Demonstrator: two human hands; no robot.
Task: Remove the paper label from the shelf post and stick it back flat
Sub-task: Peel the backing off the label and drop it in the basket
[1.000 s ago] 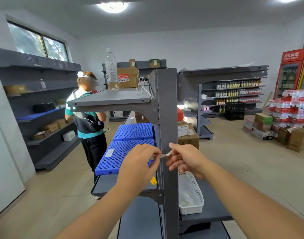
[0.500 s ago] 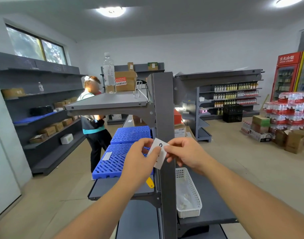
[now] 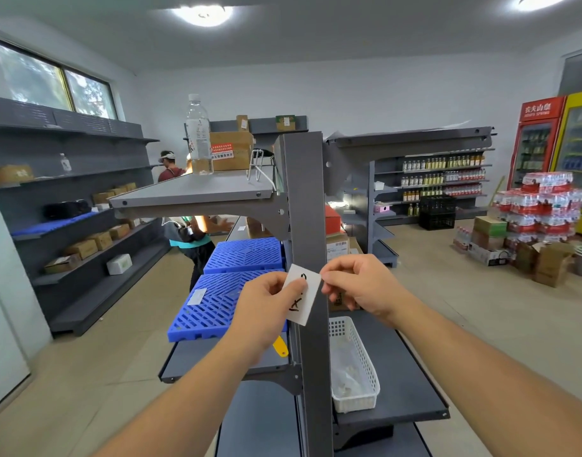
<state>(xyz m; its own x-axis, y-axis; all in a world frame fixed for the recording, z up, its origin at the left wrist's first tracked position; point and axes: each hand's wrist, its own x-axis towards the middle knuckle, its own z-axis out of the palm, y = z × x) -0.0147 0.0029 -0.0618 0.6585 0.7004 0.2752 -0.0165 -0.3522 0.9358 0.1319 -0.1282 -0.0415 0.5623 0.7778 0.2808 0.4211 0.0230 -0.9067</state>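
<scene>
A white paper label with black handwriting is held in front of the grey shelf post, tilted with its lower end to the right. My left hand pinches its left edge with the thumb on its face. My right hand pinches its upper right corner. Whether the label touches the post I cannot tell.
Blue plastic pallets lie on the shelf left of the post. A white basket sits on the right shelf. A water bottle stands on the top shelf. A person stands in the left aisle.
The label went from edge-on between my fingertips to face-on, showing its writing. Both hands stay at the post. The person in the aisle has moved farther back.
</scene>
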